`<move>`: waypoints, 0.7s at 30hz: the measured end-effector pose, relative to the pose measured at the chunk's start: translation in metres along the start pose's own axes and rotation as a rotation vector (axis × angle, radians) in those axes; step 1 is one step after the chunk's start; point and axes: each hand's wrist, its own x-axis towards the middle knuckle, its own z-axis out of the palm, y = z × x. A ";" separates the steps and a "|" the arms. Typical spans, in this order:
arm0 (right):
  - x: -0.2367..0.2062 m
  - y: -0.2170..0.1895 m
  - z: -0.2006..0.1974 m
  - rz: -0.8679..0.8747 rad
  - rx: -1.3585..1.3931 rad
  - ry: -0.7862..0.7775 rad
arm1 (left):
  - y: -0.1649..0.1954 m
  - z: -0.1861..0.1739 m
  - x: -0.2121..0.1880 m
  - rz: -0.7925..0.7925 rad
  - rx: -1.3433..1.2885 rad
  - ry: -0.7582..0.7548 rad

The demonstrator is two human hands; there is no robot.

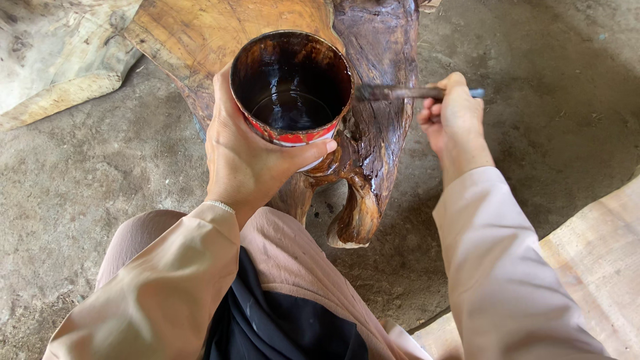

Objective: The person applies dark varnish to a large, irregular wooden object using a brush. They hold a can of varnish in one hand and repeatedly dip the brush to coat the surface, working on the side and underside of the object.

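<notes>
Over a bare concrete floor [87, 193], seen from the head camera, the left hand [243, 160] is gripping a tin can [291, 87] from below and behind, fingers wrapped tight around its red and white wall and the thumb pressing across the front. The can is tilting toward the camera, showing dark glossy liquid low inside, and its rim is hanging just above the near edge of a wooden slab [220, 33]. The right hand [453, 120] is closing firmly around the handle of a brush [400, 93], which is lying level with its dark bristles touching the wet, stained edge of the slab just beside the can. The slab's lower tip is curling down near the person's knee. Open floor is lying to the right of the brush hand, while a pale board [600, 267] is crowding the lower right corner.
</notes>
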 end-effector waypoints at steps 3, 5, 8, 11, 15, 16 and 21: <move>-0.008 0.014 0.000 0.066 0.125 -0.020 | 0.002 0.001 -0.001 0.011 -0.028 0.004; -0.014 0.025 -0.003 0.106 -0.035 0.001 | 0.004 0.002 -0.001 0.010 -0.061 -0.003; -0.020 0.031 -0.006 -0.027 -0.161 0.105 | 0.005 0.002 -0.001 -0.014 -0.044 -0.015; -0.018 0.021 0.003 -0.246 -0.283 -0.077 | 0.005 0.001 0.000 0.006 -0.019 -0.011; -0.002 -0.003 0.029 -0.392 -0.017 -0.196 | 0.006 -0.001 0.001 -0.022 -0.029 -0.004; 0.003 -0.006 0.034 -0.345 0.101 -0.136 | 0.007 -0.001 0.002 -0.014 -0.025 0.004; 0.018 0.002 0.030 -0.104 0.191 -0.019 | 0.008 -0.004 0.005 -0.036 -0.010 0.001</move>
